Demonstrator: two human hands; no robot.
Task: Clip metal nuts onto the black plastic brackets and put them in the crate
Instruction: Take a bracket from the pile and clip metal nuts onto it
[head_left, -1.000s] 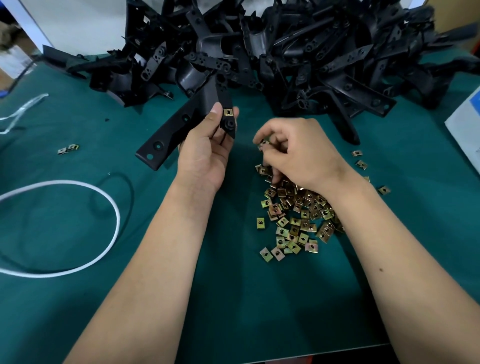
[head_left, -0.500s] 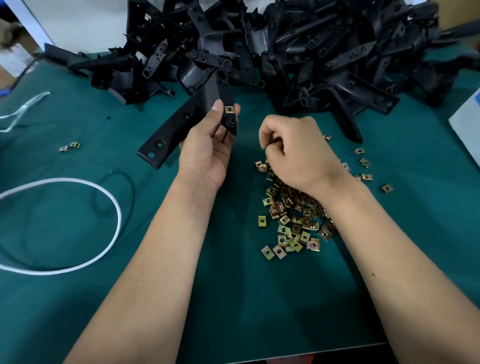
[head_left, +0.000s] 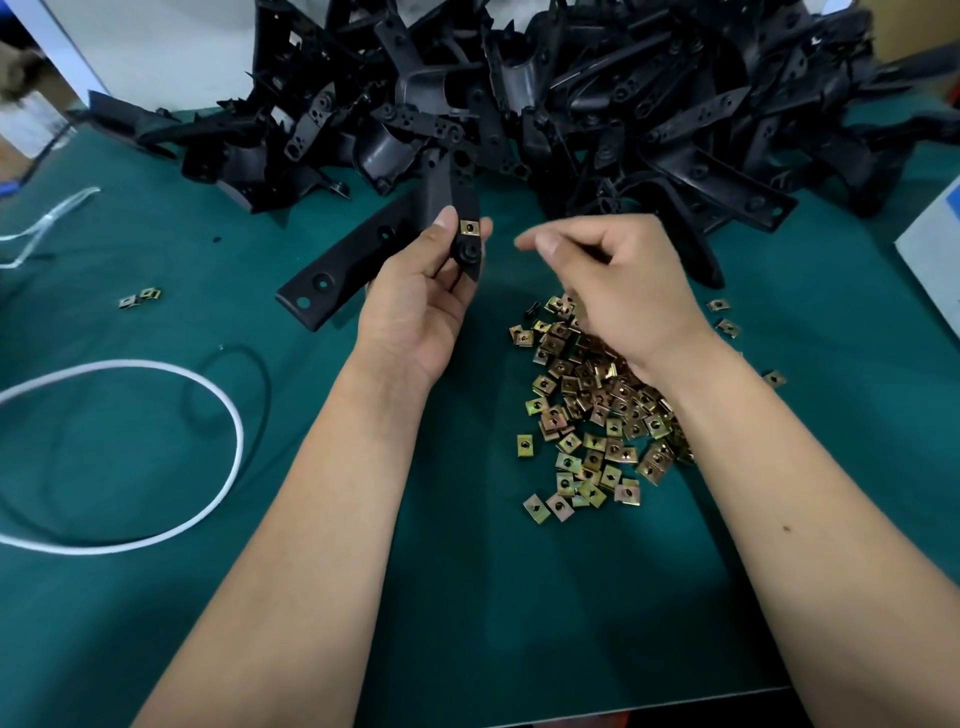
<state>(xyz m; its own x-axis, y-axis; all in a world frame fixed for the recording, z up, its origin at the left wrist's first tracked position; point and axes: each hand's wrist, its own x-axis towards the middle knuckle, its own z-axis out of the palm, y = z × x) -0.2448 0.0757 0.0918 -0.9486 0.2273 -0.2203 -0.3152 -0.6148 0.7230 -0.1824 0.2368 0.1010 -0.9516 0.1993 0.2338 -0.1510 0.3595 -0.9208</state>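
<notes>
Green matting (head_left: 156, 623) covered the bench beneath heaped black brackets (head_left: 623, 104). Her left hand (head_left: 415, 306) gripped one bracket (head_left: 363, 254) bearing a clipped nut (head_left: 469, 227). Above the loose nuts (head_left: 587, 415), the right hand (head_left: 618, 291) curled; whether it pinched anything I couldn't tell.

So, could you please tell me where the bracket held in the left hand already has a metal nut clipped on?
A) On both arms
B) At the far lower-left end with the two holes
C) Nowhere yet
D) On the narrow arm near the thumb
D: a single brass-coloured nut sits on the narrow arm of the bracket, beside the left hand's thumb; the long arm shows only bare holes.
</notes>
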